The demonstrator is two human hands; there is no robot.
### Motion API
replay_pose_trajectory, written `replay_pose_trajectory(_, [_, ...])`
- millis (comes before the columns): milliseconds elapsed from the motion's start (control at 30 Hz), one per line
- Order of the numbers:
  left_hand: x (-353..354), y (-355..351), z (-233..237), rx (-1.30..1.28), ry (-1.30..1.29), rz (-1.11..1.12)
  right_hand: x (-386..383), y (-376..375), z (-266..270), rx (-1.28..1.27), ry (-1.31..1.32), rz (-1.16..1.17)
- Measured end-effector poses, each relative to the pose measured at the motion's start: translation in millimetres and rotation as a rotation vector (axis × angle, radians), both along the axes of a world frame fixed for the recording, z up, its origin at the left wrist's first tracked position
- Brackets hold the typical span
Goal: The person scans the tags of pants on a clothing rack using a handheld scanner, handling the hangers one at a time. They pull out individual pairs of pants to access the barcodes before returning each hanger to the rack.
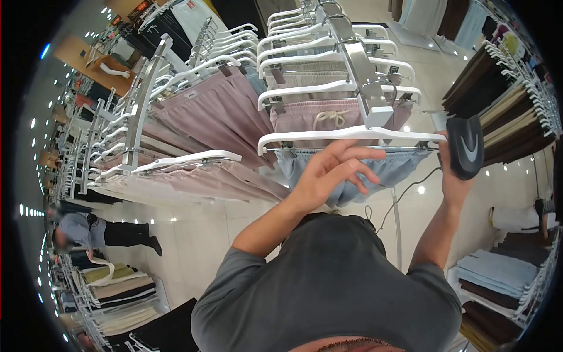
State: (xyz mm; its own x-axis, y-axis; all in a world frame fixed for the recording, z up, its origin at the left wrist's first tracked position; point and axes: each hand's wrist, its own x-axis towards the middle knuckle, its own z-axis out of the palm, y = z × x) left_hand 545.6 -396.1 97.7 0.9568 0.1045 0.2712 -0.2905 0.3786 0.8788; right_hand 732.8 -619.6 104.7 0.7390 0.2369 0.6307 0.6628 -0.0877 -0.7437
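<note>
My left hand (337,173) is in front of the light blue drawstring-waist trousers (404,161), just below the front white hanger (328,135). Its fingers are spread and partly bent, with nothing visible in them. My right hand (454,186) is closed around a black handheld device (465,146) with a grey curved mark, close to the hanger's right end. A thin dark cord (409,189) runs from near that hand down toward my body. Behind the blue trousers hang pink trousers (308,119) with a cream tie cord.
A chrome rail (360,70) carries several white hangers. Left of it, another rail (143,105) holds pink and cream trousers (205,105). A person (88,229) stands far left. Racks of dark and beige garments (498,111) and folded light blue garments (495,270) are at right.
</note>
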Motion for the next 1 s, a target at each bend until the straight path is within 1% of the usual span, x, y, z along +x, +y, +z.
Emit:
replay_pose_trajectory(100, [5, 4, -3, -0.007, 0.027, 0.048, 8, 12, -2, -0.011, 0.020, 0.073])
replay_pose_trajectory(300, [11, 13, -7, 0.001, 0.076, 0.080, 13, 27, -8, 0.017, 0.002, 0.094])
replay_pose_trajectory(333, [10, 16, -11, -0.014, 0.067, 0.059, 12, 28, -14, 0.016, 0.004, 0.102])
replay_pose_trajectory(400, [6, 18, -12, -0.030, 0.060, 0.044, 5, 32, -29, 0.079, -0.030, -0.143])
replay_pose_trajectory(433, [2, 17, -11, -0.024, 0.079, 0.048, -3, 36, -33, 0.128, -0.039, -0.202])
replay_pose_trajectory(467, [-4, 17, -10, -0.019, 0.099, 0.053, -13, 37, -35, 0.146, -0.088, -0.252])
replay_pose_trajectory(533, [-19, 21, -8, 0.017, 0.104, 0.074, -41, 39, -25, 0.135, 0.019, -0.221])
replay_pose_trajectory(600, [-37, 27, -7, 0.047, 0.102, 0.094, -80, 50, -7, 0.125, 0.090, -0.135])
replay_pose_trajectory(633, [-51, 33, -8, 0.091, 0.145, 0.160, -89, 63, -11, 0.223, 0.065, -0.020])
replay_pose_trajectory(667, [-66, 40, -9, 0.137, 0.191, 0.226, -109, 72, -14, 0.324, 0.212, 0.139])
replay_pose_trajectory(700, [-81, 49, -12, 0.133, 0.189, 0.234, -113, 64, -19, 0.003, 0.151, 0.173])
replay_pose_trajectory(733, [-96, 59, -18, 0.108, 0.190, 0.342, -126, 75, -17, -0.034, 0.158, 0.241])
replay_pose_trajectory(833, [-143, 89, -29, -0.012, 0.211, 0.626, -140, 98, -47, 0.047, 0.241, 0.716])
replay_pose_trajectory(867, [-158, 98, -28, -0.018, 0.211, 0.640, -150, 104, -60, 0.009, 0.283, 0.751])
replay_pose_trajectory(900, [-170, 108, -26, -0.061, 0.197, 0.717, -161, 113, -66, -0.030, 0.325, 0.783])
replay_pose_trajectory(933, [-183, 117, -24, -0.106, 0.183, 0.793, -170, 118, -69, -0.024, 0.403, 0.826])
replay_pose_trajectory(967, [-194, 125, -22, -0.114, 0.180, 0.804, -180, 125, -70, -0.017, 0.482, 0.865])
replay_pose_trajectory(1000, [-203, 135, -20, -0.131, 0.187, 0.860, -191, 132, -69, -0.009, 0.562, 0.899])
